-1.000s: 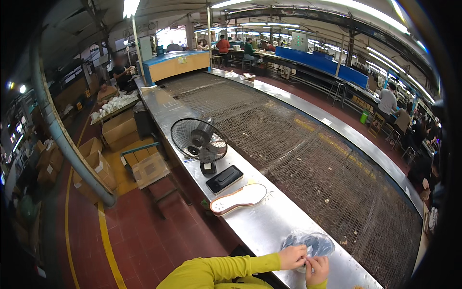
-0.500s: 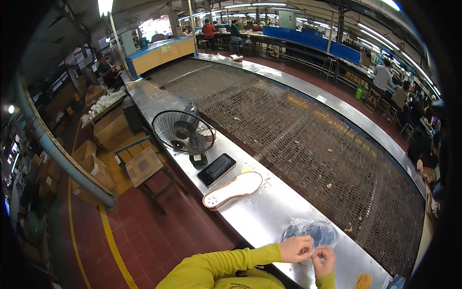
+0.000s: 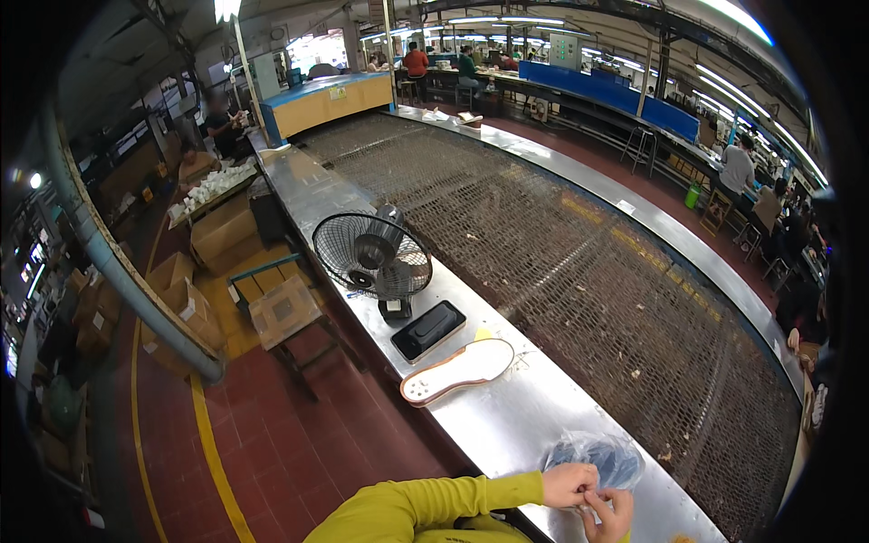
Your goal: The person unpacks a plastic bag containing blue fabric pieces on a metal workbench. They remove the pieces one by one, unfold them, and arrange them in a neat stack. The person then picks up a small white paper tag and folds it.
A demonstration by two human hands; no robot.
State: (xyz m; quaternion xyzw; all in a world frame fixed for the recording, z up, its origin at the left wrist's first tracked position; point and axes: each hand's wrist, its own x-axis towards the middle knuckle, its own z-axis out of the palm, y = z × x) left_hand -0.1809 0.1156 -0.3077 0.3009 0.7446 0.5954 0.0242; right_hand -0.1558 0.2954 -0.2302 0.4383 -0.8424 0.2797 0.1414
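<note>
A clear plastic bag point(image 3: 605, 452) with dark blue-grey contents lies on the metal ledge in front of me. My left hand point(image 3: 569, 485) is closed at the bag's near end, with its fingers pinched together. Just to the right and nearer, my right hand point(image 3: 609, 514) pinches at the same spot, its fingertips meeting those of the left. The exact bit between the fingertips is hidden. Farther left along the ledge rests a white shoe sole point(image 3: 460, 369) with a brown edge and small holes at one end. Beyond it lies a black phone-like device point(image 3: 429, 331).
A black caged fan point(image 3: 373, 255) stands on the metal ledge point(image 3: 511, 412). A wide mesh conveyor point(image 3: 579, 281) runs beyond the ledge. On the floor side are a wooden stool point(image 3: 284, 309), cardboard boxes point(image 3: 226, 237) and a slanting pipe point(image 3: 136, 290). Several people work at distant benches.
The view has shifted, so the ledge and its things appear a little farther right and lower. Both hands stay together at the bag's near end, with the fingers slightly rearranged.
</note>
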